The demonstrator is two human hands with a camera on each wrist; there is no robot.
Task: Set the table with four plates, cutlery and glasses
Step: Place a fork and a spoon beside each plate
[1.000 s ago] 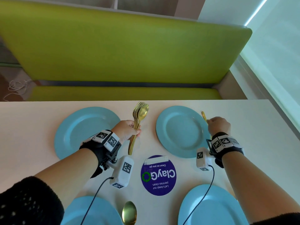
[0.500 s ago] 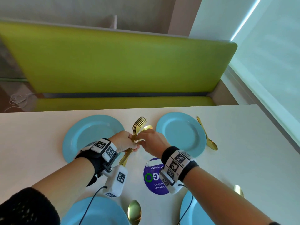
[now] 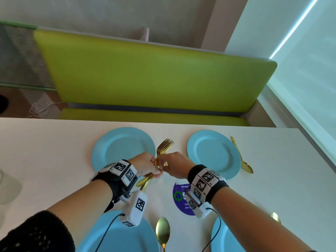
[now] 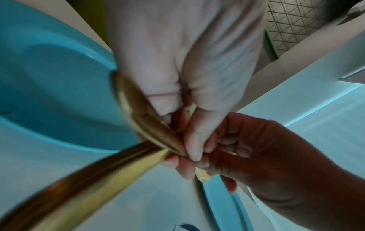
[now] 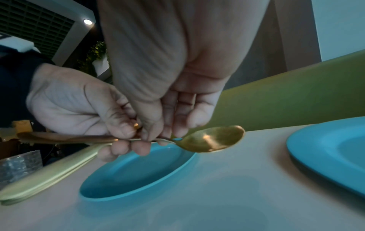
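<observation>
Several blue plates lie on the white table (image 3: 54,160): far left (image 3: 116,142), far right (image 3: 212,153), near left (image 3: 112,237), near right (image 3: 225,239). Between the two far plates my left hand (image 3: 156,171) grips a bundle of gold cutlery (image 3: 163,144), fork tines pointing away. My right hand (image 3: 163,166) meets it and pinches the neck of a gold spoon (image 5: 213,139) in that bundle. The left wrist view shows the blurred handles (image 4: 98,171) sticking out of my left hand (image 4: 183,164). Single spoons lie beside the far right plate (image 3: 243,160), between the near plates (image 3: 162,231) and at the near right (image 3: 275,217).
A purple round sticker (image 3: 181,199) marks the table's middle. A green bench (image 3: 154,79) runs behind the far edge, and a window wall closes the right side. Clear glasses (image 5: 17,162) stand at the table's left end. Cables hang from both wrist cameras.
My right hand left a spoon beside the far right plate, crossed left to the bundle and took hold of a spoon in it. The left hand kept its grip.
</observation>
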